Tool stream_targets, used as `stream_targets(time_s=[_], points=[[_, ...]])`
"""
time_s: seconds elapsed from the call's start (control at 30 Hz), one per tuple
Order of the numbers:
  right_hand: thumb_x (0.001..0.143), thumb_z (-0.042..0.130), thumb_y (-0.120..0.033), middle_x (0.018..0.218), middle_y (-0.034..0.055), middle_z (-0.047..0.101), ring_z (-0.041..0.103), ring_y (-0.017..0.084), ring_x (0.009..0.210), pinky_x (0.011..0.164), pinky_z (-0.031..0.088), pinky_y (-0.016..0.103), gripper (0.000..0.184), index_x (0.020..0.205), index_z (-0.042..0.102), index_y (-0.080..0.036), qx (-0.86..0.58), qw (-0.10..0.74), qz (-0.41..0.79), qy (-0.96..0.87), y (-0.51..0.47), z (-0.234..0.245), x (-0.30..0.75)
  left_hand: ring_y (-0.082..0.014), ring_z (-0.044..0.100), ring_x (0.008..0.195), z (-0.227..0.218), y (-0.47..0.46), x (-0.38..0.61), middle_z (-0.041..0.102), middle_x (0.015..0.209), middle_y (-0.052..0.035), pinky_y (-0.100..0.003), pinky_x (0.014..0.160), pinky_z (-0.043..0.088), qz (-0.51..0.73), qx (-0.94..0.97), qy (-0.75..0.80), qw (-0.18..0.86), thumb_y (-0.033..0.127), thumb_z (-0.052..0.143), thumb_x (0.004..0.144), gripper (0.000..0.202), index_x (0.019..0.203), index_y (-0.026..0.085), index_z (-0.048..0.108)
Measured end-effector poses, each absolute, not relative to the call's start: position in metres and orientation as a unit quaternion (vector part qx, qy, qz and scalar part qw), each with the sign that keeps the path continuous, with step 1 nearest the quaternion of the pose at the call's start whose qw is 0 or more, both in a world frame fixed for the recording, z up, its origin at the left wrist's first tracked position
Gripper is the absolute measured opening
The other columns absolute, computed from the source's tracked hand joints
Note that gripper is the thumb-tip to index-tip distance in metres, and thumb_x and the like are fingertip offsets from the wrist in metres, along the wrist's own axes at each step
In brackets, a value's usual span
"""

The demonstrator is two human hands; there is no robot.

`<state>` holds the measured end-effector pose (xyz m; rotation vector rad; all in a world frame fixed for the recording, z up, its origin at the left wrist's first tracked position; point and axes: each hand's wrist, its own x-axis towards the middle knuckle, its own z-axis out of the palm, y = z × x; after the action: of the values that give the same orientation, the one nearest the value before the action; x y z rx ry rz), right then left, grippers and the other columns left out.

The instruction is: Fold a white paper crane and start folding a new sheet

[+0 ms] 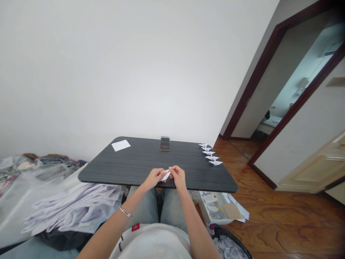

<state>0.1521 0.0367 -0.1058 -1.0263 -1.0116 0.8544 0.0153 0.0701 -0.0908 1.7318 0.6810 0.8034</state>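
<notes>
Between my two hands, just above the front edge of the dark table (pixel 134 163), is a small piece of folded white paper (pixel 165 176). My left hand (pixel 156 176) grips its left side, thumb on top. Fingers of my right hand (pixel 177 175) pinch its upper right end. The paper has a narrow, pointed shape; its finer folds are too small to make out. Several folded white paper cranes (pixel 215 163) stand in a row along the table's right edge. At the far left corner lies a flat white sheet of paper (pixel 121 145).
A phone-like dark device (pixel 164 144) stands at the table's back edge, near the white wall (pixel 151 72). Piled white cloth (pixel 78 205) lies at the left. Right of my legs are an open box (pixel 214 208) and a bin of crumpled paper (pixel 230 248) on the wooden floor.
</notes>
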Motion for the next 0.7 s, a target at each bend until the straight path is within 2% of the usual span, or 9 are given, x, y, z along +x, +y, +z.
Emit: stream_targets(time_s=[0.13,0.27,0.33,0.43,0.57,0.7], points=[[0.073,0.057,-0.041,0.049,-0.0046,0.049,0.044,0.008,0.042,0.043,0.037,0.020,0.027,0.062,0.052,-0.017,-0.450,0.695,0.373,-0.419,0.0372,-0.1059,0.1539,-0.0098,0.049,0.046,-0.0932,0.0718,0.0144,0.057,0.050,0.0006,-0.019,0.046,0.032,0.342,0.718,0.289,0.533,0.046,0.053,0.075,0.037,0.061,0.012,0.056],[0.077,0.050,-0.044,0.060,-0.0020,0.054,0.049,0.008,0.045,0.041,0.038,0.019,0.026,0.075,0.051,-0.018,-0.447,0.699,0.379,-0.410,0.0385,-0.1062,0.1534,-0.0102,0.050,0.046,-0.0969,0.0752,0.0133,0.057,0.051,0.0010,-0.020,0.047,0.034,0.363,0.698,0.301,0.538,0.048,0.050,0.076,0.037,0.063,0.013,0.053],[0.074,0.055,-0.041,0.059,-0.0027,0.055,0.050,0.009,0.044,0.039,0.038,0.019,0.026,0.083,0.051,-0.018,-0.445,0.683,0.394,-0.426,0.0385,-0.1060,0.1518,-0.0101,0.050,0.046,-0.0978,0.0763,0.0130,0.057,0.051,0.0012,-0.020,0.048,0.035,0.375,0.689,0.307,0.539,0.049,0.047,0.077,0.038,0.065,0.013,0.053],[0.066,0.066,-0.033,0.055,-0.0056,0.055,0.050,0.010,0.043,0.038,0.038,0.018,0.034,0.092,0.050,-0.018,-0.435,0.644,0.416,-0.472,0.0372,-0.1051,0.1495,-0.0100,0.050,0.046,-0.0974,0.0760,0.0131,0.057,0.051,0.0012,-0.020,0.048,0.036,0.385,0.684,0.315,0.534,0.049,0.047,0.077,0.038,0.067,0.013,0.053],[0.067,0.063,-0.027,0.059,-0.0066,0.054,0.052,0.010,0.046,0.040,0.039,0.018,0.040,0.103,0.045,-0.020,-0.430,0.610,0.419,-0.518,0.0350,-0.1040,0.1493,-0.0099,0.050,0.045,-0.0959,0.0739,0.0142,0.057,0.049,0.0018,-0.020,0.046,0.034,0.385,0.688,0.324,0.524,0.048,0.047,0.077,0.036,0.066,0.014,0.052],[0.068,0.059,-0.023,0.062,-0.0061,0.053,0.053,0.009,0.048,0.040,0.040,0.018,0.040,0.104,0.045,-0.019,-0.432,0.607,0.414,-0.524,0.0343,-0.1040,0.1502,-0.0092,0.047,0.041,-0.0965,0.0733,0.0149,0.056,0.046,0.0035,-0.019,0.044,0.031,0.384,0.691,0.331,0.515,0.047,0.049,0.076,0.034,0.066,0.015,0.049]])
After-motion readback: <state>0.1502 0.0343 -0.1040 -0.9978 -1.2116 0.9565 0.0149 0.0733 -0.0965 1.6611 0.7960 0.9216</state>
